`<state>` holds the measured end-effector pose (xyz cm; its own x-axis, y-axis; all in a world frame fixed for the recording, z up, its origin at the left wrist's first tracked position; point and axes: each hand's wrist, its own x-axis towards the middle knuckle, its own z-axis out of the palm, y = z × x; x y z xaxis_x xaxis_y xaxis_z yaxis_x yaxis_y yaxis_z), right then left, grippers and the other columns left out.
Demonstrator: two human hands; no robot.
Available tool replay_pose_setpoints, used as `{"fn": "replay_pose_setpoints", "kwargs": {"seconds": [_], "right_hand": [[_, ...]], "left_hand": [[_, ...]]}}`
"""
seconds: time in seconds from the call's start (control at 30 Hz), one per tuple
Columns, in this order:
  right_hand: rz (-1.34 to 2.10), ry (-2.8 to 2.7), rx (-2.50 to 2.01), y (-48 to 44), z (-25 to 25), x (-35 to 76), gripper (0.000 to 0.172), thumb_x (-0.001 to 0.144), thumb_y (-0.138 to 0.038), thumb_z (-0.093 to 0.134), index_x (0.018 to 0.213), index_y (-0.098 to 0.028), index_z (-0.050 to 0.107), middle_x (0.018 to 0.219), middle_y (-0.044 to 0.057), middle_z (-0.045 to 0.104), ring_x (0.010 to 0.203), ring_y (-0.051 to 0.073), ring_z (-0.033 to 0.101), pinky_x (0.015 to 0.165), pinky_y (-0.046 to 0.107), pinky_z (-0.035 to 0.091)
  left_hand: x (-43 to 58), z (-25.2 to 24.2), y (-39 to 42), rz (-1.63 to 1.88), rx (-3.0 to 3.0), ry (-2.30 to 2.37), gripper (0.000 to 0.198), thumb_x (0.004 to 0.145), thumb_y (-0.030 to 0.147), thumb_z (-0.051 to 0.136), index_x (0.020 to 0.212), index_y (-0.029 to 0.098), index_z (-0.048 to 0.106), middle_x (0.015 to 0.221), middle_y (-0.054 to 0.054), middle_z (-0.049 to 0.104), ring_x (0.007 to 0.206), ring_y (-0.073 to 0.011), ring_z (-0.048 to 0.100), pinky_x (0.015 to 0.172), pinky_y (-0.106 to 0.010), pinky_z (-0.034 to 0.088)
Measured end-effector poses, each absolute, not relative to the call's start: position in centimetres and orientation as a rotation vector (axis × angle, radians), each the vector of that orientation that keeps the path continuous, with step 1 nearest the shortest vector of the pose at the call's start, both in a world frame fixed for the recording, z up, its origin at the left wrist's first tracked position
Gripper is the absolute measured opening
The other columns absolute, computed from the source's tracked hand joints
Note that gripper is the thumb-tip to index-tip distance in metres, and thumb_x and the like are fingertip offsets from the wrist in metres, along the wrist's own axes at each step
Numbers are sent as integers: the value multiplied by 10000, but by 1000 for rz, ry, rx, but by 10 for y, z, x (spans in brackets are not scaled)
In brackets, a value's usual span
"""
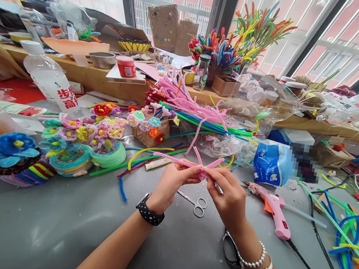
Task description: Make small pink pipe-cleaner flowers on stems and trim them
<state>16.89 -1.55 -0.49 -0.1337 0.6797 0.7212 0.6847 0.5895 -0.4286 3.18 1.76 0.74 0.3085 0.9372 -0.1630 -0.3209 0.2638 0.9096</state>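
Note:
Both hands meet over the middle of the grey table around pink pipe cleaners [197,154], whose fuzzy ends stick out left, up and right. My left hand [174,180], with a dark dotted watch band at its wrist, pinches them from the left. From the right, my right hand [229,196] pinches the same piece close to where the stems come together. The exact twist between the fingertips is partly hidden. Small silver scissors [198,205] lie just below the hands. Black-handled scissors [232,250] are partly covered by my right forearm.
A pink glue gun [275,208] with a black cord lies at right, near a blue tissue pack [272,163]. Loose coloured pipe cleaners [350,239] spread at far right. Pipe-cleaner flower pots [71,158] and a plastic bottle [50,75] stand left. Pink stems [186,92] are heaped behind.

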Motion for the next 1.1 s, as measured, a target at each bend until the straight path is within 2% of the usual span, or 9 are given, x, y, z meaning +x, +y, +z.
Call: {"fn": "replay_pose_setpoints", "kwargs": {"seconds": [0.2,0.47,0.83,1.1], "right_hand": [[52,-1810,-1090,-16,-5,170,202,788,-109,485,946,-212,557,828,26,630,731,138,586,675,253,476],[-18,-1873,-1070,-16,-5,169,319,797,-85,442,1064,-223,550,889,61,572,798,152,567,686,261,481],[0,-1836,-1089,-16,-2,169,238,786,-68,460,946,-199,578,839,40,624,760,140,581,706,250,463],[-8,-1848,-1131,-14,-7,170,241,787,-90,456,953,-196,595,829,55,613,766,156,581,700,271,469]], "left_hand": [[30,6,18,1030,915,832,196,631,280,661,703,106,605,669,-26,627,634,-109,589,641,-223,484],[32,5,19,1041,868,819,203,628,283,662,702,104,600,685,-32,635,629,-112,594,647,-231,483],[32,6,20,1046,845,842,219,599,291,681,681,102,608,662,-32,636,621,-112,587,647,-238,482],[33,6,19,1064,866,854,226,584,266,694,725,111,607,694,-31,642,648,-121,598,673,-249,481]]}}
